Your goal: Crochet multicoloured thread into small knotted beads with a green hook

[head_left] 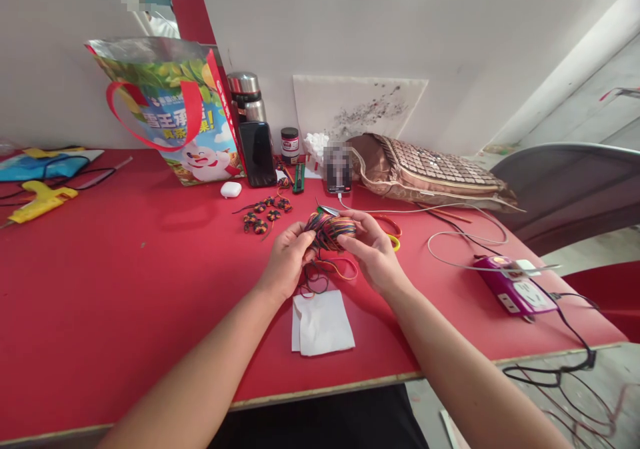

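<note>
A bundle of multicoloured cord [331, 230] is held up over the red table between both hands. My left hand [293, 252] grips its left side, thumb on top. On its right side, my right hand [374, 249] is closed with thumb and fingers. Loose loops of cord [315, 279] hang below toward folded white paper [326, 323]. Behind the bundle lie scissors, their blades [327, 210] and yellow handle [395, 242] partly covered by the cord and my right hand. Several knotted cord balls [260, 226] rest beyond my left hand.
A colourful bag [170, 115], steel flask [245, 92] and dark phone [257, 155] stand at the back. Further right are a lit phone [339, 183] and brown handbag [430, 169]. A purple power strip [520, 292] trails cables. At left lies a yellow glue gun [43, 201].
</note>
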Available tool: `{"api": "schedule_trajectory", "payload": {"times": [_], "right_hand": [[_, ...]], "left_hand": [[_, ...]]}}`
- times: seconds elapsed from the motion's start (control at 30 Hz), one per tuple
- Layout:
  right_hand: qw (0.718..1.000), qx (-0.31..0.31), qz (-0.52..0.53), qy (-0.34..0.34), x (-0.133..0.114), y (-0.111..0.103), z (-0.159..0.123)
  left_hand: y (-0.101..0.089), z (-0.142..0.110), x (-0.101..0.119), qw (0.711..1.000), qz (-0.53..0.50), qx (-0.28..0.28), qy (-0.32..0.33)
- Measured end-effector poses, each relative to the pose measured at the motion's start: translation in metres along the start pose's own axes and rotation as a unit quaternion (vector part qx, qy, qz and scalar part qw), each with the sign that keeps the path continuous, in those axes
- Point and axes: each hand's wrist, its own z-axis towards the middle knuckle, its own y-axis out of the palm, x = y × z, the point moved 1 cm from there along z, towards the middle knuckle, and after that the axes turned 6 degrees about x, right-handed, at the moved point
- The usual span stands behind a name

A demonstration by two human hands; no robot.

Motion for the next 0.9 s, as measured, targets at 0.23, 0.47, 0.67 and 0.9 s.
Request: {"api": "schedule_trajectory", "payload": {"times": [0.23, 0.47, 0.67, 0.9], "right_hand": [[1.000, 0.005, 0.002, -0.008, 0.002, -0.004, 0.003], [0.996, -0.024, -0.076, -0.034, 0.003, -0.002, -0.003], [0.995, 0.078, -0.045, -0.034, 0.001, -0.020, 0.013], [0.989, 0.123, 0.014, -0.081, -0.016, -0.029, 0.014]], "left_hand": [[-0.001, 0.000, 0.003, 0.998, -0.042, -0.009, -0.044], [0.001, -0.001, 0.001, 0.998, -0.050, 0.003, -0.025], [-0.010, 0.009, 0.010, 0.995, -0.091, 0.047, -0.002], [-0.012, 0.010, 0.010, 0.993, -0.106, 0.045, -0.021]]}}
